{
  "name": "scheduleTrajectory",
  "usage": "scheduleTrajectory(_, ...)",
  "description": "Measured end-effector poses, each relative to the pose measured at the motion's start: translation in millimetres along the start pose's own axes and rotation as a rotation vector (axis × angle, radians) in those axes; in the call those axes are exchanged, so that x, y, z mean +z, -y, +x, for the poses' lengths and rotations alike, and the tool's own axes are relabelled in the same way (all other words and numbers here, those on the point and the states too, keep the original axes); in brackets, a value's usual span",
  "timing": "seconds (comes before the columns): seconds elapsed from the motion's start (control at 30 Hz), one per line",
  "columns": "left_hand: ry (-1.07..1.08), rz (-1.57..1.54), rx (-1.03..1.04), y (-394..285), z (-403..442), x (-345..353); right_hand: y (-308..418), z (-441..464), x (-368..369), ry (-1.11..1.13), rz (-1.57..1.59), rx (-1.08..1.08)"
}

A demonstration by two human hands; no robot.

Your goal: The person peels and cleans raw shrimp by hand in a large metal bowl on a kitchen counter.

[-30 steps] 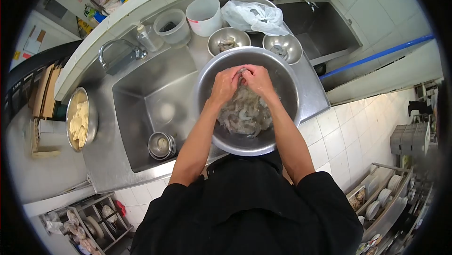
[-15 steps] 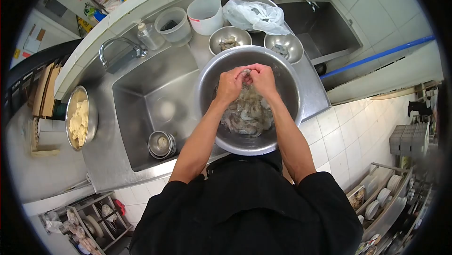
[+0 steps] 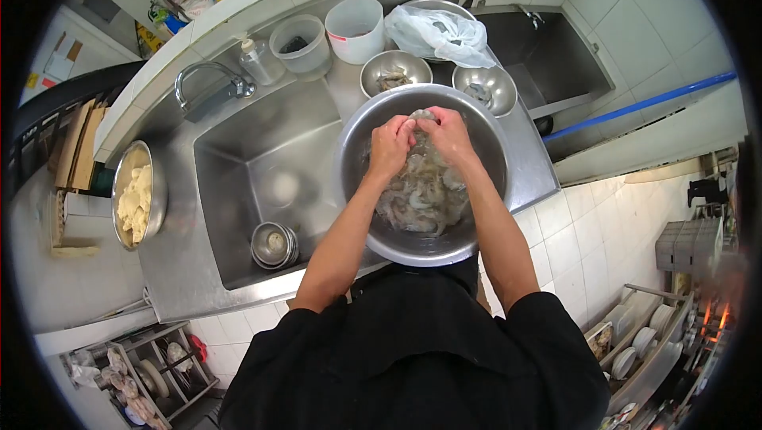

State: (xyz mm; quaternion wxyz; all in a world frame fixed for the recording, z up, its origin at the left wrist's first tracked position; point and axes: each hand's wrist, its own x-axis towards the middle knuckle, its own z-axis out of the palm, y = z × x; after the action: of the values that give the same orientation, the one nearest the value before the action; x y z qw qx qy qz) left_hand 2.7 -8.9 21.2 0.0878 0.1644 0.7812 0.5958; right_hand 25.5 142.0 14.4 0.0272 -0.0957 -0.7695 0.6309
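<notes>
My left hand [image 3: 390, 144] and my right hand [image 3: 448, 134] are close together over the far part of a large metal bowl [image 3: 343, 172]. Their fingers are closed on a grey raw shrimp [image 3: 421, 115], held between them. Below lies a heap of raw shrimp [image 3: 421, 201], which looks wet. Just behind the large bowl stands a small metal bowl [image 3: 419, 69] with a few shrimp or shells in it. Another small metal bowl [image 3: 502, 95], to its right, holds some greyish pieces.
Left of the large bowl is a sink [image 3: 238, 192] with stacked small bowls [image 3: 270, 246] and a faucet [image 3: 208, 69]. A bowl of dough-like food [image 3: 161, 200] stands farther left. Plastic tubs [image 3: 355, 29] and a plastic bag [image 3: 440, 33] line the back. Flames [image 3: 721, 320] show at lower right.
My hands have drawn slightly apart, and more of the shrimp between them shows. The whole view has shifted a little. Flames now show at the lower right.
</notes>
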Motion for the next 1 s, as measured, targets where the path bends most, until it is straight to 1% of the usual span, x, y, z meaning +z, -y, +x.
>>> scheduleTrajectory(0.03, -0.001, -0.001, 0.002, -2.2, 0.4, -1.2, 2.9, 6.7, 0.1, -0.118, -0.281, -0.253)
scheduleTrajectory(0.07, -0.034, 0.041, 0.052, -4.5, 0.8, -1.7, 6.4, 15.1, -0.3, -0.235, -0.564, -0.506)
scheduleTrajectory(0.1, -0.066, 0.085, 0.098, -5.7, -0.6, -2.1, 13.5, 23.8, -0.1, -0.234, -0.564, -0.505)
scheduleTrajectory(0.13, -0.064, 0.086, 0.098, -9.2, -2.0, -2.7, 24.2, 35.8, -0.4, -0.296, -0.584, -0.492)
scheduleTrajectory(0.17, -0.054, -0.041, 0.024, -13.9, -1.0, -3.0, 36.7, 49.3, -1.0, -0.36, -0.605, -0.482)
scheduleTrajectory(0.2, -0.042, -0.166, -0.049, -17.1, -0.3, -3.7, 43.4, 64.8, -1.3, -0.381, -0.547, -0.557)
scheduleTrajectory(0.23, -0.041, -0.162, -0.047, -17.2, 0.7, -4.6, 45.0, 81.4, -3.2, -0.401, -0.489, -0.632)
scheduleTrajectory(0.27, -0.028, -0.225, -0.047, -17.3, 2.3, -6.5, 45.2, 95.7, -5.4, -0.406, -0.485, -0.633)
scheduleTrajectory(0.3, -0.014, -0.286, -0.047, -14.9, 4.1, -8.1, 45.1, 105.8, -7.1, -0.348, -0.552, -0.722)
scheduleTrajectory(0.33, -0.006, -0.281, -0.041, -9.8, 4.8, -9.8, 42.7, 111.4, -10.3, -0.291, -0.62, -0.81)
scheduleTrajectory(0.37, 0.0, -0.346, -0.051, -3.7, 6.2, -11.0, 38.5, 113.3, -18.3, -0.301, -0.622, -0.812)
scheduleTrajectory(0.4, 0.004, -0.415, -0.062, 0.3, 8.9, -11.5, 53.9, 99.0, -25.7, -0.099, -0.478, -0.531)
scheduleTrajectory(0.43, 0.004, -0.42, -0.057, -0.6, 11.9, -12.7, 68.3, 82.6, -30.6, 0.101, -0.331, -0.249)
scheduleTrajectory(0.47, -0.009, -0.402, -0.046, -1.7, 13.9, -13.4, 77.9, 62.7, -32.1, 0.104, -0.339, -0.25)
scheduleTrajectory(0.53, -0.021, -0.386, -0.052, -2.7, 13.2, -11.8, 84.5, 25.1, -30.4, 0.454, 0.21, 0.05)
scheduleTrajectory(0.57, -0.021, -0.238, 0.06, -4.4, 18.7, -9.6, 76.9, 25.7, -32.1, 0.455, 0.208, 0.059)
scheduleTrajectory(0.6, -0.016, -0.088, 0.167, -7.8, 21.6, -7.4, 64.4, 25.5, -33.6, 0.364, 0.002, -0.041)
scheduleTrajectory(0.63, -0.007, 0.025, 0.221, -20.0, 22.8, -6.9, 59.0, 23.0, -36.6, 0.271, -0.205, -0.139)
scheduleTrajectory(0.67, -0.001, 0.02, 0.212, -28.7, 27.0, -5.6, 55.7, 22.3, -45.6, 0.271, -0.204, -0.128)
scheduleTrajectory(0.73, -0.109, 0.1, 0.154, -37.4, 44.7, -3.1, 66.0, 21.6, -67.5, -0.067, -0.446, -0.329)
scheduleTrajectory(0.8, -0.19, 0.24, 0.214, -41.0, 73.0, -11.9, 65.6, 30.1, -92.2, -0.266, -0.403, -0.284)
scheduleTrajectory(0.83, -0.187, 0.239, 0.21, -37.5, 87.2, -15.2, 60.4, 37.9, -104.4, -0.266, -0.404, -0.279)
scheduleTrajectory(0.9, -0.194, 0.474, 0.251, -25.0, 105.8, -19.7, 43.8, 49.0, -118.3, -0.419, -0.659, -0.334)
scheduleTrajectory(0.93, -0.196, 0.472, 0.247, -12.5, 109.2, -19.6, 40.1, 43.5, -111.9, -0.415, -0.66, -0.334)
scheduleTrajectory(1.0, -0.246, 0.751, 0.421, 6.1, 115.6, -18.6, 32.7, 31.6, -91.8, -0.662, -1.247, -0.637)
